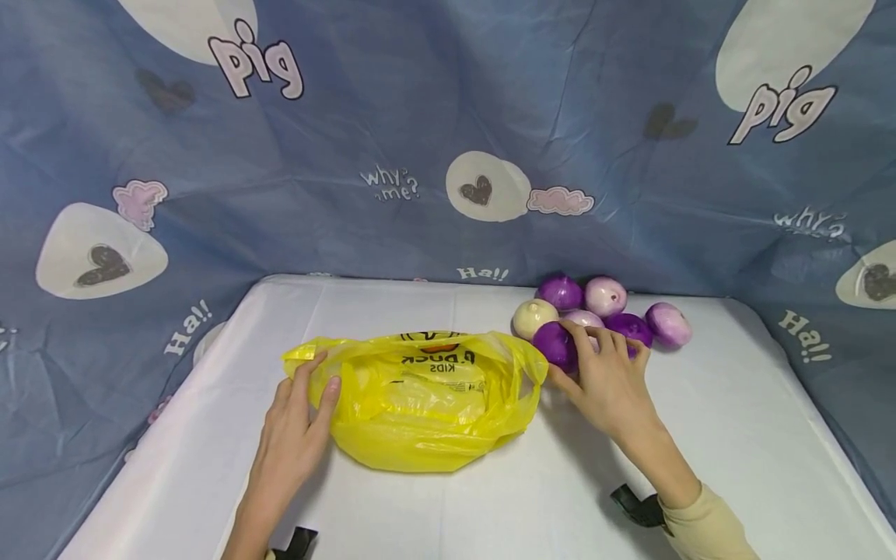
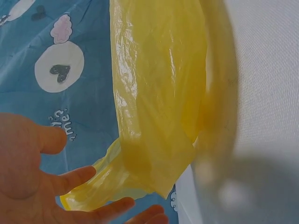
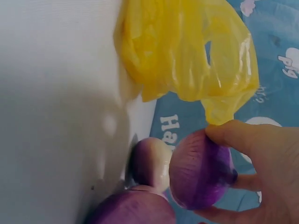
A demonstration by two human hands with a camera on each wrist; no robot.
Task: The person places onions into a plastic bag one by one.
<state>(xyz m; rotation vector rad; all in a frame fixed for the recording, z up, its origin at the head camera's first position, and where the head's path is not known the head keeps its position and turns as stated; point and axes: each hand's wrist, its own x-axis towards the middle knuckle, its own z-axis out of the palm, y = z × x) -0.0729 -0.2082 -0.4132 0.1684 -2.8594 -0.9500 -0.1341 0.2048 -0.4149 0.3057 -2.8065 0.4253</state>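
A yellow plastic bag (image 1: 420, 443) with black print stands with its mouth spread on the white table. My left hand (image 1: 297, 428) is at the bag's left handle, its fingers loosely extended against the plastic; in the left wrist view the thumb (image 2: 51, 140) stands apart from the fingers. Just right of the bag, my right hand (image 1: 612, 381) grips a dark purple onion (image 1: 555, 347) between thumb and fingers. The right wrist view shows this held onion (image 3: 198, 170) up close, the thumb near the bag's handle (image 3: 219, 109). Behind and around this hand lie several other onions (image 1: 605, 297).
A pale yellowish onion (image 1: 535, 319) sits left in the group, and a pink-purple onion (image 1: 668, 325) lies at its right end. A blue printed cloth (image 1: 364, 241) hangs behind the white table (image 1: 735, 420). Black straps (image 1: 637, 505) are near both wrists.
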